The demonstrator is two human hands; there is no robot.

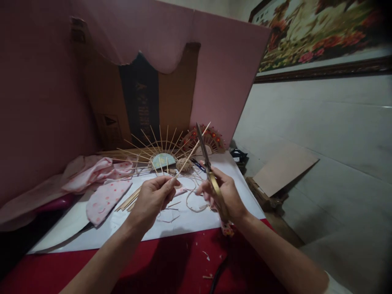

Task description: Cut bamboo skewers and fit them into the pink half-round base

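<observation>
My left hand point(154, 197) pinches a thin bamboo stick point(192, 151) that slants up and to the right. In my right hand point(225, 194) is a pair of gold-handled scissors point(206, 157), blades pointing up. The blades cross the stick near its upper part. Both hands hover above a white sheet point(183, 220) on a red table point(159, 265). Behind them stands a sunburst of sticks around a pale blue half-disc point(163, 159).
Pink dotted cloth point(105, 196) lies at the left, beside a bundle of sticks point(130, 200). A twine ball point(184, 164) and loose twine lie near the middle. A red-beaded fan piece point(211, 139) stands at the back. A pink-covered cardboard screen point(214, 61) encloses the table.
</observation>
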